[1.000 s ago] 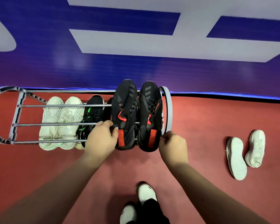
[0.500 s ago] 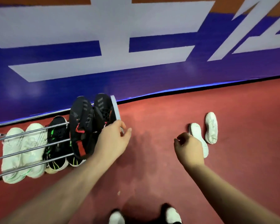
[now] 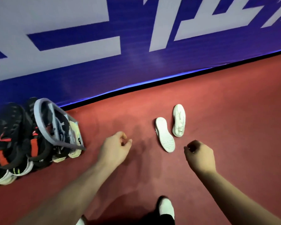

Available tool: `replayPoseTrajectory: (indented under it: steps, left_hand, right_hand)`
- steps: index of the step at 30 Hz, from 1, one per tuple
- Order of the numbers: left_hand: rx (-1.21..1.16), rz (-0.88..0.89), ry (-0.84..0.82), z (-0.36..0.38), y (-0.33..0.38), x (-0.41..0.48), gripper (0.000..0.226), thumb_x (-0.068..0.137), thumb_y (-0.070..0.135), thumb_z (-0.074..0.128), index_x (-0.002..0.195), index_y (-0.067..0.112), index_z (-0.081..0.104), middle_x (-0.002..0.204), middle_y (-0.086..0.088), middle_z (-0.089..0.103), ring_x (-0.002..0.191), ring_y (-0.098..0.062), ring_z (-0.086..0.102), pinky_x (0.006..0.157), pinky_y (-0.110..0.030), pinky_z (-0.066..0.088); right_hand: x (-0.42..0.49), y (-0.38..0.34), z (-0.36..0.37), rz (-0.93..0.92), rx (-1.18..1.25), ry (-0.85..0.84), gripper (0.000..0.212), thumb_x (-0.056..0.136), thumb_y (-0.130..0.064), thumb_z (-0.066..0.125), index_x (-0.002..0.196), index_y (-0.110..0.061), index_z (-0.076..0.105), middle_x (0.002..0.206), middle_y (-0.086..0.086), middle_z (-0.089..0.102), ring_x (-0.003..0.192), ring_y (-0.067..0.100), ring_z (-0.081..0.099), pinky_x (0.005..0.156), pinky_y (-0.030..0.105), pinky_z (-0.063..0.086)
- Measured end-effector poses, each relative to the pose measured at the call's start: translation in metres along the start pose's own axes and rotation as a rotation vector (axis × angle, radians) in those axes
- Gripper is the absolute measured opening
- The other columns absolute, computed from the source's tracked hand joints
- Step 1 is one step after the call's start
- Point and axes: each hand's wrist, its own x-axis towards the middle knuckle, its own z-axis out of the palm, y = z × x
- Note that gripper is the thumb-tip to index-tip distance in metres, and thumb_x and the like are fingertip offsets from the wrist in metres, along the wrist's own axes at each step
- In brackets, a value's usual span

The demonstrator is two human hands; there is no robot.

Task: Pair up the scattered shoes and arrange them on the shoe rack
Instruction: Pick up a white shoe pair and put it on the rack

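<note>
judging by the racked black pair [image 3: 11, 135], we have two white shoes [image 3: 165, 134] to go; left hand [image 3: 113, 150] and right hand [image 3: 199, 156] loosely curled, empty.

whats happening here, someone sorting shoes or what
A person is tidying shoes onto a shoe rack by the blue wall. The rack already holds a black-and-red pair on top and other shoes beneath. Both the left hand and right hand are empty, held out over the red floor near two white shoes lying there, one of them sole up.
</note>
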Motion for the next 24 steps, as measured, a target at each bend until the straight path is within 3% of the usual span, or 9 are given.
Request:
replayPoseTrajectory:
  steps: [4, 8, 15, 19, 24]
  left_hand:
    - [0.020, -0.037, -0.014, 0.065, 0.058, 0.000, 0.024, 0.085, 0.031, 0.062, 0.106, 0.017, 0.061, 0.072, 0.001, 0.057, 0.082, -0.026, 0.063, 0.067, -0.027, 0.040]
    - [0.031, -0.126, -0.050, 0.106, 0.087, 0.005, 0.028, 0.087, 0.031, 0.061, 0.111, 0.016, 0.060, 0.086, -0.006, 0.065, 0.093, -0.028, 0.064, 0.074, -0.028, 0.043]
    - [0.053, -0.181, -0.090, 0.141, 0.079, 0.039, 0.021, 0.086, 0.026, 0.064, 0.100, 0.011, 0.064, 0.090, -0.011, 0.070, 0.090, -0.028, 0.065, 0.076, -0.029, 0.046]
    - [0.067, -0.237, -0.181, 0.167, 0.079, 0.091, 0.021, 0.087, 0.026, 0.062, 0.101, 0.010, 0.064, 0.094, -0.011, 0.071, 0.092, -0.029, 0.065, 0.076, -0.029, 0.045]
    - [0.107, -0.231, -0.318, 0.219, 0.073, 0.140, 0.024, 0.088, 0.030, 0.059, 0.105, 0.013, 0.063, 0.096, -0.008, 0.071, 0.093, -0.027, 0.064, 0.078, -0.028, 0.046]
  right_hand:
    - [0.037, 0.070, -0.056, 0.035, -0.039, -0.046, 0.017, 0.084, -0.019, 0.060, 0.095, -0.008, 0.067, 0.076, 0.003, 0.063, 0.074, 0.023, 0.057, 0.065, 0.025, 0.038]
    - [0.072, 0.111, -0.080, 0.023, -0.089, -0.054, 0.020, 0.085, -0.019, 0.061, 0.097, -0.005, 0.068, 0.088, 0.010, 0.071, 0.085, 0.028, 0.063, 0.066, 0.025, 0.039]
    - [0.124, 0.121, -0.052, 0.024, -0.081, -0.163, 0.018, 0.084, -0.018, 0.062, 0.095, -0.005, 0.067, 0.085, 0.010, 0.069, 0.070, 0.021, 0.053, 0.064, 0.024, 0.037]
    - [0.165, 0.121, -0.031, 0.102, -0.040, -0.239, 0.015, 0.083, -0.020, 0.062, 0.088, -0.008, 0.066, 0.070, 0.004, 0.066, 0.067, 0.023, 0.062, 0.059, 0.024, 0.041]
    - [0.229, 0.134, 0.012, 0.126, -0.042, -0.327, 0.009, 0.081, -0.019, 0.061, 0.081, -0.010, 0.065, 0.069, 0.006, 0.067, 0.068, 0.026, 0.066, 0.061, 0.027, 0.047]
